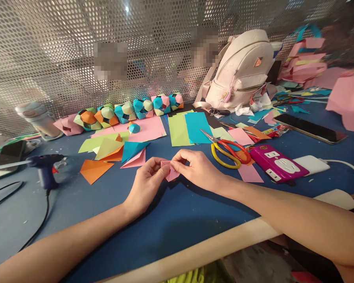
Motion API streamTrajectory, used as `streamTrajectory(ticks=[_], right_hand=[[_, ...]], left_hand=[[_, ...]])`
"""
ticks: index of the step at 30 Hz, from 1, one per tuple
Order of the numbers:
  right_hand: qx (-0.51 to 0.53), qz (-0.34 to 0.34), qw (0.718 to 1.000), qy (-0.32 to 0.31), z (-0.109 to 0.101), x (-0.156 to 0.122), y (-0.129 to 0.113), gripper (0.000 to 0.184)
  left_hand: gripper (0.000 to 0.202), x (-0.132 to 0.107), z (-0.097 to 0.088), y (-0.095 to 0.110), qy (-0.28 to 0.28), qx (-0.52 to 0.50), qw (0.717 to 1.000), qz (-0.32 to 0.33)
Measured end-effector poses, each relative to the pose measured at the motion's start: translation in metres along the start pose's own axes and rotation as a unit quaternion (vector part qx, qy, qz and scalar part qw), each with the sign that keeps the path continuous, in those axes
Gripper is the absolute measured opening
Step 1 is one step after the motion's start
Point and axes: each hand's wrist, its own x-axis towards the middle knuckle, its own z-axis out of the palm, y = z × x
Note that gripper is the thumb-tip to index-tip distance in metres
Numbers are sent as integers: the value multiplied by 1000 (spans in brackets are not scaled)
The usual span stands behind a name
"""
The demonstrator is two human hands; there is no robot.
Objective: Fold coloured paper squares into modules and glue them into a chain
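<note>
Between my two hands is a small pink piece of folded paper (pixel 173 173), held just above the blue table. My left hand (pixel 149 182) pinches its left side with thumb and fingers. On the other side, my right hand (pixel 193 169) grips the upper right edge between thumb and forefinger. Left of my hands lie folded paper pieces: an orange one (pixel 96 171), a blue one (pixel 132 150) and a pink one (pixel 136 160). Scissors with red and yellow handles (pixel 227 154) rest to the right of my right hand.
A row of folded paper balls (pixel 124 113) stands along the perforated metal screen (pixel 153 47). A glue gun (pixel 45 167) with its cord is at left. To the right are a white backpack (pixel 238 74), a phone (pixel 309 127) and a magenta power block (pixel 279 164).
</note>
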Motion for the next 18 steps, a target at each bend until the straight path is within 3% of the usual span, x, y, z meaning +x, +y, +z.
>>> streamTrajectory(ticks=[4, 9, 18], right_hand=[[-23, -38, 999, 25, 1, -1, 3, 15], [-24, -56, 998, 27, 2, -3, 2, 16], [-78, -69, 995, 1, 4, -4, 1, 14]], left_hand=[[27, -2, 4, 3, -27, -21, 999, -20], [15, 0, 6, 3, 25, 21, 999, -24], [11, 2, 3, -1, 42, 38, 998, -12]])
